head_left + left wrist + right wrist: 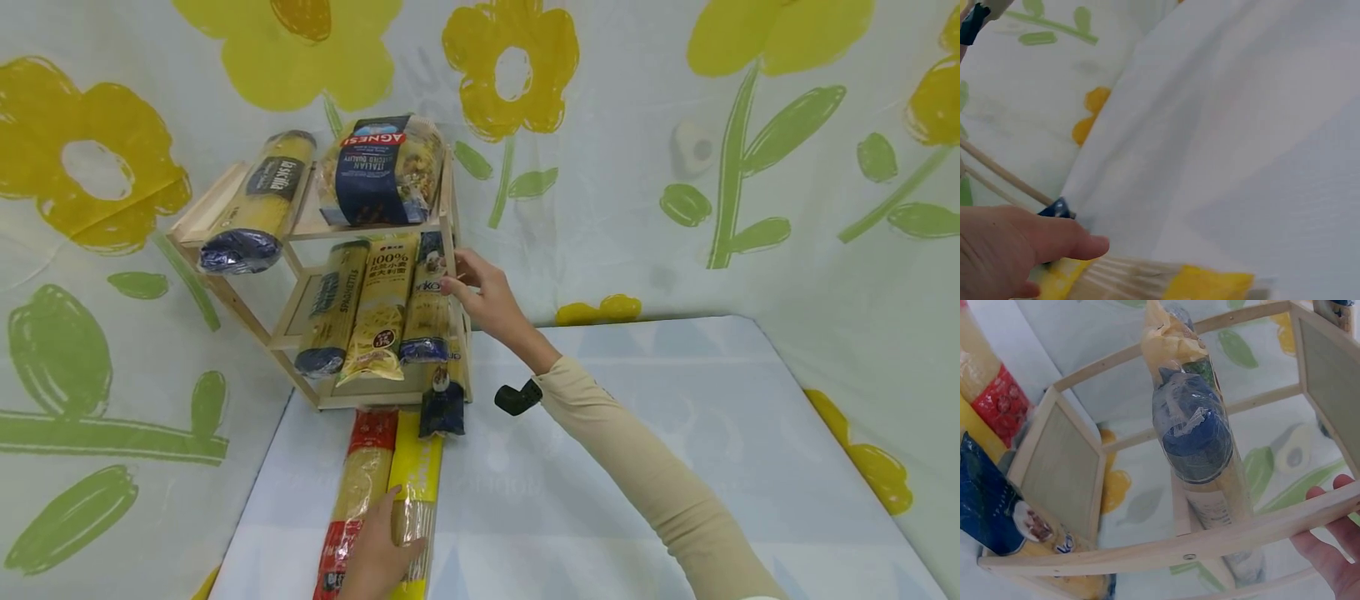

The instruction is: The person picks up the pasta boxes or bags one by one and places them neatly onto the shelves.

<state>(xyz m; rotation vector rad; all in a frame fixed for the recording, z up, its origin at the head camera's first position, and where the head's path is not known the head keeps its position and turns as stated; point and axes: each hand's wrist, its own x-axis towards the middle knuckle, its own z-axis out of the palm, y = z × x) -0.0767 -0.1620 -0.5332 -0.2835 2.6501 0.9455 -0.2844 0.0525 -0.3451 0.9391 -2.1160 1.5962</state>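
Note:
My left hand [378,554] rests over two long pasta packs lying side by side on the table: a red-banded pack [367,467] and a yellow pack of spaghetti [417,467]. Its thumb [1079,242] stretches out nearly straight over the yellow pack; the other fingers are partly hidden. Farther up, my right hand [491,304] holds the right front of a wooden rack [459,367]. The right wrist view has its fingers [1322,550] curled about a wooden rail [1272,536]. Just beside that hand, a blue-ended pasta pack [426,321] lies on the middle shelf.
The middle shelf also bears a spaghetti pack [335,304] and a yellow pasta bag [381,304]. On top lie a long pasta pack [262,196] and an Agnesi bag [382,171]. Another blue-ended pack [442,404] juts from the bottom shelf. A flower-printed sheet [600,208] hangs behind.

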